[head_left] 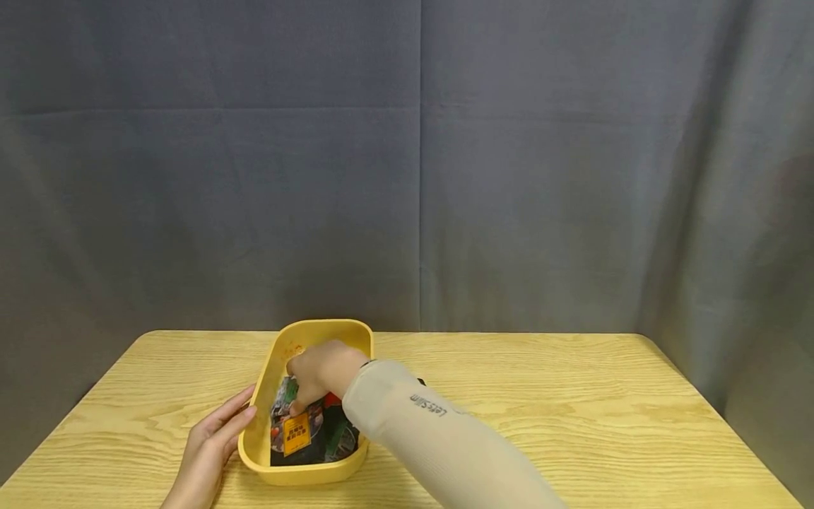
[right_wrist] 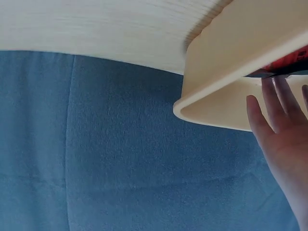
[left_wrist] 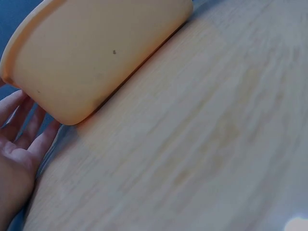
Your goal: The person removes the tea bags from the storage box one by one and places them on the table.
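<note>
A yellow plastic bin (head_left: pixel 305 475) stands on the table, with dark printed packets (head_left: pixel 295 435) lying inside; one bears an orange label. My left hand (head_left: pixel 215 435) rests its fingers against the bin's left wall near the rim. In the left wrist view, that hand's fingers (left_wrist: pixel 42 139) lie fairly straight along the bin's end. Over the rim reaches my right hand (head_left: pixel 324 371), its thumb low over the packets. The right wrist view shows the fingers (right_wrist: pixel 275 103) extended, tips right at a red and black packet (right_wrist: pixel 288 60). The bin wall and sleeve hide part of the packets.
The wood-grain table (head_left: pixel 540 403) stretches to the right of the bin. A grey curtain (head_left: pixel 407 177) hangs behind the table's far edge and along its sides. A light sleeve (head_left: pixel 439 438) on the right forearm crosses the bin's right rim.
</note>
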{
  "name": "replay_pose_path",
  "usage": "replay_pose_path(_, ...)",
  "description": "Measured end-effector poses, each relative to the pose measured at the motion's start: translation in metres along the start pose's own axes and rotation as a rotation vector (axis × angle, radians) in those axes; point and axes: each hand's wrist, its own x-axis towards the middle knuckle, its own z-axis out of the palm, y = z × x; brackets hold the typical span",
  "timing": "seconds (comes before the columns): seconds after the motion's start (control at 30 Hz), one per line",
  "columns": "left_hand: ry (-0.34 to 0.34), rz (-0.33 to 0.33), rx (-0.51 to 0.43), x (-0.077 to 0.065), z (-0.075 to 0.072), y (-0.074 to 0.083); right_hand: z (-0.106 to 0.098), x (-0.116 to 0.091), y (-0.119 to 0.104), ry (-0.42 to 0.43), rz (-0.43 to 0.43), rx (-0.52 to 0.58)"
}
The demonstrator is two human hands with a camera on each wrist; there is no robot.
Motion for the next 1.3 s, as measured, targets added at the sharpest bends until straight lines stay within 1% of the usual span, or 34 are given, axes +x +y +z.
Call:
replay_pose_path(0.07,0.012,0.015,0.031,0.0,0.0,0.0,0.002,0.0,0.001,0.001,-0.01,0.01)
replay_pose_path(0.2,0.018,0.035,0.043,0.0,0.002,-0.001,0.002,-0.001,0.005,0.003,-0.01,0.046)
replay_pose_path(0.4,-0.022,0.053,0.038,0.002,0.003,-0.001,-0.003,-0.006,0.016,0.021,0.008,0.13)
replay_pose_path(0.53,-0.026,0.069,0.035,0.003,0.004,-0.003,-0.004,-0.01,0.025,0.034,0.006,0.119)
replay_pose_path(0.67,-0.022,0.071,0.038,0.003,0.007,-0.004,-0.003,-0.013,0.034,0.06,-0.021,0.1)
replay_pose_path(0.87,-0.03,0.088,0.034,0.005,0.009,-0.003,0.002,-0.02,0.049,0.129,-0.035,0.131)
replay_pose_path(1.0,-0.037,0.103,0.031,0.007,0.009,-0.002,0.004,-0.025,0.06,0.172,-0.044,0.121)
replay_pose_path(1.3,-0.043,0.115,0.051,0.007,0.003,-0.005,-0.001,-0.035,0.083,0.217,-0.058,0.092)
